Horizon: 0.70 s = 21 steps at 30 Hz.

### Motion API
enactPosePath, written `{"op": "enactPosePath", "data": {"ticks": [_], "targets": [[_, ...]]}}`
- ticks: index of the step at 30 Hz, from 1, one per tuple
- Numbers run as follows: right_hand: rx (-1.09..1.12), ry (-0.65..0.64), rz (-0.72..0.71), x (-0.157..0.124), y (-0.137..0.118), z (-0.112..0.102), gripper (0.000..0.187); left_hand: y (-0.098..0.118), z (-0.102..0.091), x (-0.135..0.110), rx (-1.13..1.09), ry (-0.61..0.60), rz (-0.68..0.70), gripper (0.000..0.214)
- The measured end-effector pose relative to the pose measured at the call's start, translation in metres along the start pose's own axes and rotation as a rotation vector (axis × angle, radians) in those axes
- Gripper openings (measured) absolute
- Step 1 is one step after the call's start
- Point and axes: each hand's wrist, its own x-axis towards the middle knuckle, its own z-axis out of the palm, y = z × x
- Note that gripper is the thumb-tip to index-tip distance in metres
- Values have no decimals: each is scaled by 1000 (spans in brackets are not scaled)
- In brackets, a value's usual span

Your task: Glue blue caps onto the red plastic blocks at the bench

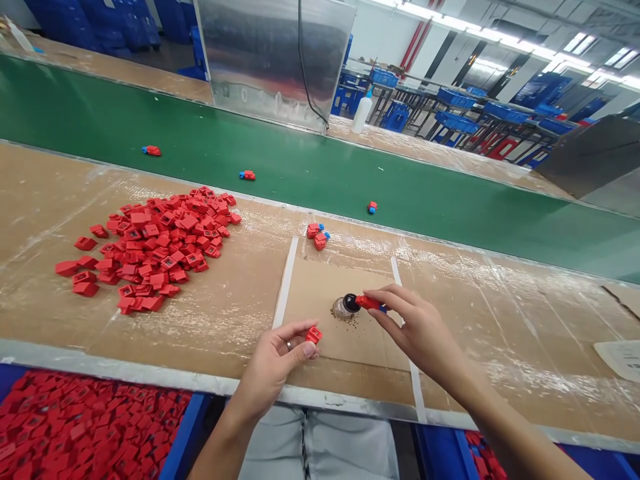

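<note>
My left hand pinches a small red plastic block between thumb and fingers, low over the cardboard mat. My right hand grips a red and blue plastic piece, and its red end touches or almost touches the black mouth of a small clear jar. Dark specks are scattered on the mat around the jar. Beyond the mat lie a couple of red pieces with blue tips. What fills the jar cannot be made out.
A large pile of red blocks covers the table's left. Behind runs a green conveyor belt carrying a few red and blue pieces. Blue bins of red parts stand below the front edge. A white bottle stands across the belt.
</note>
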Motion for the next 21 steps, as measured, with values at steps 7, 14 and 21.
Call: {"op": "enactPosePath", "data": {"ticks": [7,14,21], "targets": [[10,-48,41,-2,-2,4,17,0,-2,-1,10,-58,-12,36],[19,-49,55,-4,-3,5,15,2,0,0,-13,-85,-21,33],[-11,-45,31,-4,-2,6,16,1,-1,-1,-14,-91,-20,34]]}}
